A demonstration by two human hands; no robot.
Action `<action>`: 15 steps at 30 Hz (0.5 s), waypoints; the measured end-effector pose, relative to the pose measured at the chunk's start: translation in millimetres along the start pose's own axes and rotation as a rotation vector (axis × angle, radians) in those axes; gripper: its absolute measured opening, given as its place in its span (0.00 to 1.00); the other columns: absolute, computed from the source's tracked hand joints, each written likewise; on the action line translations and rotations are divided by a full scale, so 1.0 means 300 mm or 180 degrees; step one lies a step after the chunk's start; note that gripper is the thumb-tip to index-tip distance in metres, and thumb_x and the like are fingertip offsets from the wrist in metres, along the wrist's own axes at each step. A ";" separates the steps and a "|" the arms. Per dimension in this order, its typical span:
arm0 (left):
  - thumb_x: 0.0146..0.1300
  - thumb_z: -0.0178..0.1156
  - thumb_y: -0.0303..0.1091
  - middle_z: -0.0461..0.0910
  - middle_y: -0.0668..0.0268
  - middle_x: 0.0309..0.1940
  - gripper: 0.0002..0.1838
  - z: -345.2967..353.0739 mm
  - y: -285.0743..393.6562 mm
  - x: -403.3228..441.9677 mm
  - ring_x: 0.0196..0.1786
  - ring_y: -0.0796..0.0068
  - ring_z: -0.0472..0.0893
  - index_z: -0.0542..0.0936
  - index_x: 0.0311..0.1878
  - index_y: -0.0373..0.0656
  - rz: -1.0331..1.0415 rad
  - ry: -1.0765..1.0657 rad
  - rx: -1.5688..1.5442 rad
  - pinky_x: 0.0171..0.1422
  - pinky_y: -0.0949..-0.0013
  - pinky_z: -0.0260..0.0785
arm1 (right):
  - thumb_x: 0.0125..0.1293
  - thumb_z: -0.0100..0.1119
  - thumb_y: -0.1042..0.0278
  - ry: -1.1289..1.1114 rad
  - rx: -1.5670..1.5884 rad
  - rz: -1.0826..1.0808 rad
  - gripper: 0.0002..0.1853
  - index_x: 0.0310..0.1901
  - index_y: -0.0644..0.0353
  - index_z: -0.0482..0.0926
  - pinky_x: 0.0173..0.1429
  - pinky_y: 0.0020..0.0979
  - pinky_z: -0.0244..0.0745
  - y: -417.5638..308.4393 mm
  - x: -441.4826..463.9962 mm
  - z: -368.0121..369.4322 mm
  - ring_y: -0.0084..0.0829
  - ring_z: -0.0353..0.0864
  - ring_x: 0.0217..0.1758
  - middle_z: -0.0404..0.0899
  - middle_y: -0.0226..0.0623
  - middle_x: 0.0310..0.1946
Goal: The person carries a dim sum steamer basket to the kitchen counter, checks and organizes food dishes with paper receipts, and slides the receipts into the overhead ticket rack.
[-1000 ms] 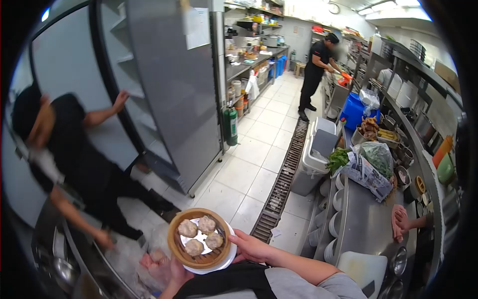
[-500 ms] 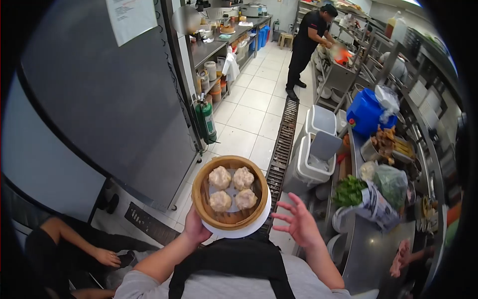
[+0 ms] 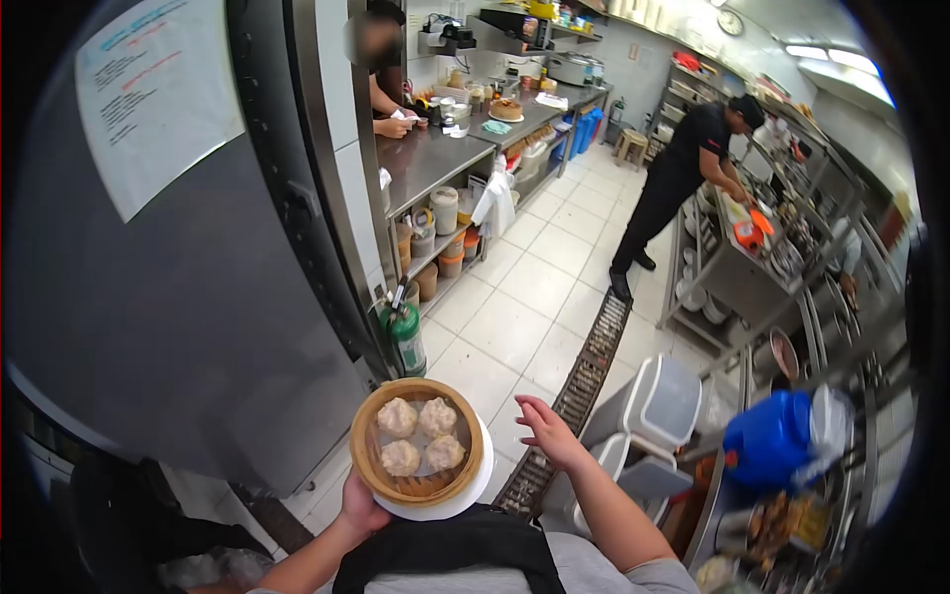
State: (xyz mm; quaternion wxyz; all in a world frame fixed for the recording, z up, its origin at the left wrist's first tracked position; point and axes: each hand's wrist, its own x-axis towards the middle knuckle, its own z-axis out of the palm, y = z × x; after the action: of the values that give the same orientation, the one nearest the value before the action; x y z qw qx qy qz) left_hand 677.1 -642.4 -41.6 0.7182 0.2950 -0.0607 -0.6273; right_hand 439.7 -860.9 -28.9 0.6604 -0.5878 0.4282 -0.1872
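Observation:
A round bamboo steamer (image 3: 364, 441) sits on a white plate (image 3: 482, 477) in front of my chest. Several pale shumai dumplings (image 3: 436, 417) rest on a liner inside it. My left hand (image 3: 363, 503) supports the plate from its left side, with the fingers mostly hidden beneath. To the right of the steamer, my right hand (image 3: 549, 432) is held apart from it in the air, fingers spread and holding nothing.
A large grey door panel (image 3: 188, 327) stands close on my left, with a green fire extinguisher (image 3: 404, 337) beyond it. Ahead, a floor drain grate (image 3: 584, 381) runs toward a co-worker (image 3: 683, 178). White bins (image 3: 648, 406) and a blue jerrycan (image 3: 770, 439) are on the right.
The view has tilted up and moved forward along the aisle. The plate and steamer stay in my left hand. Another person at the left counter has come into view.

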 end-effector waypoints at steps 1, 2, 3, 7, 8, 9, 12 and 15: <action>0.74 0.39 0.53 0.65 0.56 0.69 0.31 0.017 0.020 0.092 0.69 0.56 0.67 0.60 0.72 0.43 0.0012 -0.0040 -0.0017 0.73 0.50 0.60 | 0.73 0.49 0.49 0.0241 -0.0588 -0.0047 0.26 0.62 0.60 0.70 0.53 0.36 0.75 0.055 0.125 -0.081 0.37 0.78 0.53 0.75 0.47 0.57; 0.74 0.40 0.53 0.64 0.57 0.69 0.31 0.032 0.044 0.187 0.69 0.56 0.66 0.60 0.72 0.44 0.0003 -0.0056 -0.0062 0.73 0.51 0.60 | 0.73 0.51 0.49 0.0466 -0.1143 -0.0140 0.25 0.59 0.63 0.72 0.54 0.35 0.74 0.206 0.277 -0.208 0.37 0.78 0.54 0.77 0.46 0.53; 0.74 0.40 0.53 0.64 0.57 0.69 0.31 0.036 0.066 0.280 0.69 0.56 0.66 0.60 0.72 0.44 -0.0005 -0.0059 -0.0050 0.73 0.51 0.60 | 0.72 0.52 0.50 0.0708 -0.1669 -0.0220 0.25 0.56 0.66 0.74 0.55 0.34 0.73 0.390 0.370 -0.343 0.37 0.78 0.54 0.79 0.46 0.49; 0.73 0.39 0.59 0.63 0.59 0.70 0.34 0.118 0.182 0.728 0.71 0.57 0.65 0.59 0.73 0.46 0.0062 -0.0185 0.0255 0.74 0.52 0.58 | 0.65 0.52 0.36 0.0718 -0.3305 0.1438 0.38 0.57 0.70 0.74 0.67 0.44 0.67 0.757 0.206 -0.720 0.57 0.73 0.61 0.75 0.61 0.55; 0.73 0.38 0.61 0.63 0.60 0.70 0.35 0.161 0.224 0.856 0.71 0.58 0.64 0.59 0.73 0.46 -0.0037 -0.0428 0.0304 0.74 0.53 0.58 | 0.65 0.49 0.33 0.0419 -0.3445 0.2238 0.39 0.56 0.68 0.76 0.67 0.43 0.66 0.898 0.140 -0.825 0.54 0.72 0.63 0.75 0.57 0.57; 0.73 0.38 0.61 0.63 0.60 0.70 0.35 0.204 0.253 0.969 0.71 0.58 0.64 0.59 0.73 0.46 -0.0033 -0.0438 0.0278 0.74 0.53 0.58 | 0.64 0.51 0.34 0.0786 -0.2791 0.1546 0.37 0.54 0.65 0.79 0.66 0.43 0.67 1.016 0.019 -0.901 0.52 0.74 0.62 0.77 0.56 0.55; 0.72 0.39 0.63 0.63 0.62 0.70 0.36 0.318 0.295 1.268 0.71 0.61 0.65 0.59 0.73 0.47 -0.0130 -0.0572 0.0087 0.75 0.53 0.57 | 0.63 0.53 0.36 0.1311 -0.1688 0.2459 0.33 0.51 0.62 0.81 0.64 0.43 0.69 0.969 -0.059 -0.975 0.51 0.76 0.59 0.79 0.54 0.52; 0.72 0.40 0.60 0.64 0.62 0.70 0.34 0.419 0.311 1.544 0.70 0.61 0.65 0.60 0.72 0.47 -0.0149 -0.0636 -0.0080 0.74 0.53 0.57 | 0.63 0.54 0.38 0.1235 -0.1406 0.2952 0.31 0.50 0.62 0.81 0.62 0.43 0.70 0.895 0.112 -1.001 0.51 0.77 0.58 0.80 0.53 0.51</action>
State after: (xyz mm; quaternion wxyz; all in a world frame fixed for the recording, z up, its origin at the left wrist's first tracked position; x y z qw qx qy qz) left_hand 795.6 -1116.4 -23.1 0.6974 0.2233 -0.1172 -0.6709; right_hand 153.8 -1007.0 -274.7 0.4435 -0.4167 0.7854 0.1130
